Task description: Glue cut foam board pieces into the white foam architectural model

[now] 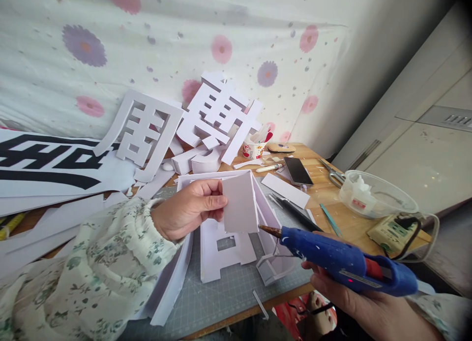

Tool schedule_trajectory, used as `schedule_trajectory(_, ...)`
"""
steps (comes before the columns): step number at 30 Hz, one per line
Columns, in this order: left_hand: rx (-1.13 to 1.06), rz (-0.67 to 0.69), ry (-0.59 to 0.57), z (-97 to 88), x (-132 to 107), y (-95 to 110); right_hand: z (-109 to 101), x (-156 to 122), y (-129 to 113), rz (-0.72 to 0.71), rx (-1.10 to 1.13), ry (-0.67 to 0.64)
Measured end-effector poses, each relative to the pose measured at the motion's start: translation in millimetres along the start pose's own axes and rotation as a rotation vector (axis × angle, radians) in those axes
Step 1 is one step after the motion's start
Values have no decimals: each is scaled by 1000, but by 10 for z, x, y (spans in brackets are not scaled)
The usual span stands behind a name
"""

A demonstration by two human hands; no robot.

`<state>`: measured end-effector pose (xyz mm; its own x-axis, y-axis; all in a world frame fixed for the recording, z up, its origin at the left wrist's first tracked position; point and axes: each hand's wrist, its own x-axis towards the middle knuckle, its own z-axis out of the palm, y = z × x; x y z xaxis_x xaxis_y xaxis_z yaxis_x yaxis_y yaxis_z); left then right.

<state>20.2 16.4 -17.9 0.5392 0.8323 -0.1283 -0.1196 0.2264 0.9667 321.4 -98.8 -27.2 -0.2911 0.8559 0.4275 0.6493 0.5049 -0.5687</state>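
Observation:
Pinched between the thumb and fingers of my left hand [193, 205] is a white foam board piece [240, 203], raised above the mat. My right hand [354, 301] grips a blue hot glue gun [332, 260]. Its brown nozzle tip is at the lower right corner of the piece, touching or very near it; I cannot tell which. Below both hands lies a partly built white foam board character [224, 252], with raised side walls and a square opening. The gun's trigger is hidden from view.
A grey cutting mat [206, 306] covers the table front. Finished white characters [147, 129] lean at the back. Rightward are a phone [298, 171], a utility knife [295, 210], tweezers [331, 219], scissors [334, 173], a clear plastic bowl [394, 203] holding a glue bottle, and a power strip [393, 235].

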Motion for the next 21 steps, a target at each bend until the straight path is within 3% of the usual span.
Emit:
schedule_trajectory(5, -10, 10, 11, -13, -7, 20, 46, 88, -122, -122, -59, 108)
schedule_trajectory(8, -14, 27, 22, -20, -6, 35, 56, 37, -59, -76, -48, 103)
schedule_trajectory(12, 35, 52, 44, -34, -7, 46, -68, -27, 203, 242, 164, 16)
schedule_trajectory(14, 67, 56, 75, -55, -4, 48, -194, -8, 424, 466, 303, 152)
schedule_trajectory(15, 82, 58, 81, -69, 1, 48, -263, 13, 558, 559, 348, 281)
schedule_trajectory(16, 97, 64, 90, -84, 8, 48, -328, 38, 704, 607, 341, 361)
schedule_trajectory(19, 140, 111, 109, -126, 34, 40, -452, 115, 1155, 733, 257, 468)
schedule_trajectory(21, 168, 139, 118, -143, 47, 31, -450, 153, 1402, 830, 203, 472)
